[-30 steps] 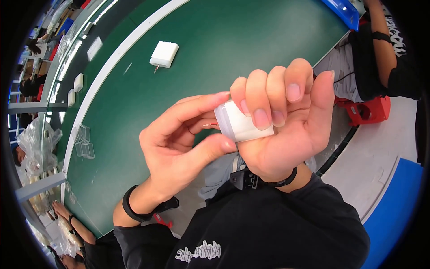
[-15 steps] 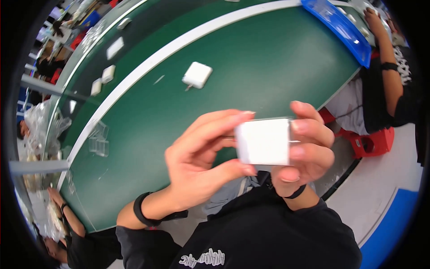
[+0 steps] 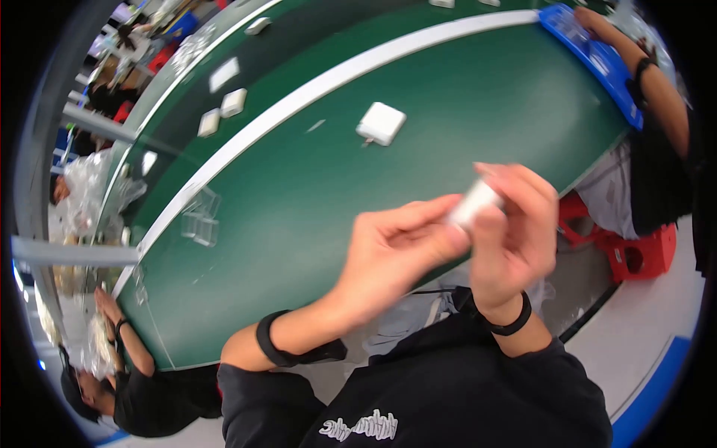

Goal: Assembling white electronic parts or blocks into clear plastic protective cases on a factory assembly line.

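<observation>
A small white square box [image 3: 476, 204] is held up over the near edge of the green table. It is turned on edge, so a narrow white side shows, blurred by motion. My left hand [image 3: 392, 250] pinches its lower left end between thumb and fingers. On its other end are the fingers and thumb of my right hand [image 3: 523, 228]. The box's broad faces are mostly hidden. Farther off on the table lies a similar white square block [image 3: 382, 122] with a short small tab at its near left corner.
Clear plastic trays [image 3: 200, 224] lie at the left. Beyond a white divider strip [image 3: 336, 78] are white blocks [image 3: 233, 101]. A co-worker's arm reaches to a blue tray [image 3: 590, 56] at the far right, above red stools [image 3: 638, 254]. Another person sits at lower left.
The box has turned from showing its broad white face to its narrow side. Both hands have shifted, the left one clearly rightward. The whole table view has slid right.
</observation>
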